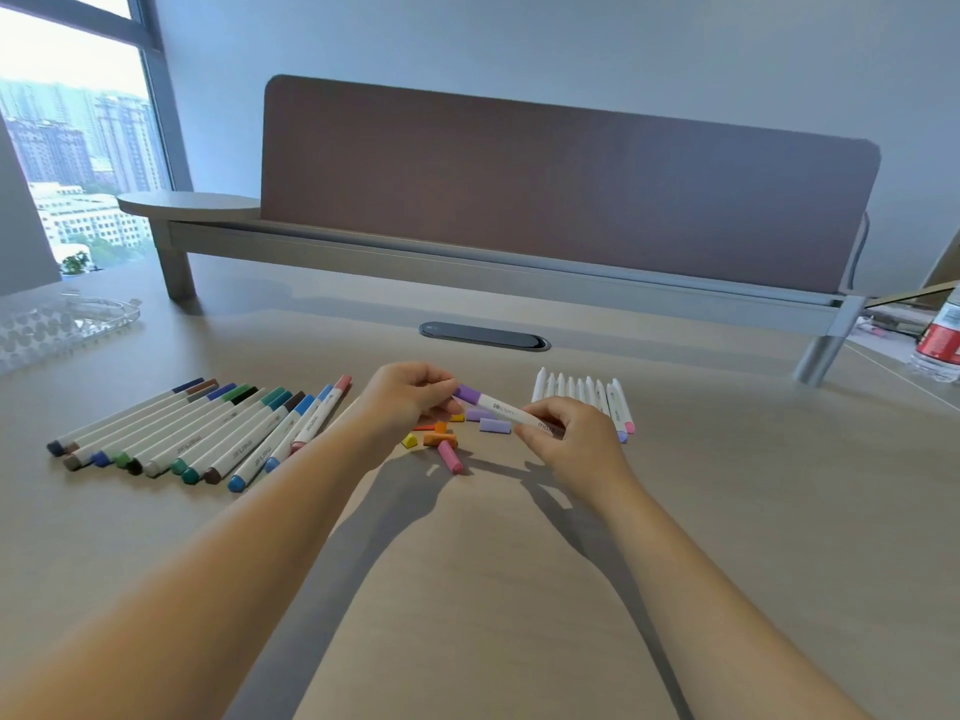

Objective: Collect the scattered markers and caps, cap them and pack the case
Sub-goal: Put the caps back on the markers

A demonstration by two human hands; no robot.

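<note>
A white marker is held above the desk between both hands. My right hand grips its barrel at the near end. My left hand pinches the purple cap at its far end. Below the hands lie several loose caps in purple, orange, yellow and pink. A row of capped markers in dark colours lies to the left. A row of uncapped white markers lies to the right, behind my right hand. The clear plastic case lies open at the far left.
A raised shelf with a brown divider panel crosses the back of the desk. A dark cable grommet sits in the desk behind the hands. A plastic bottle with a red label stands at the right edge.
</note>
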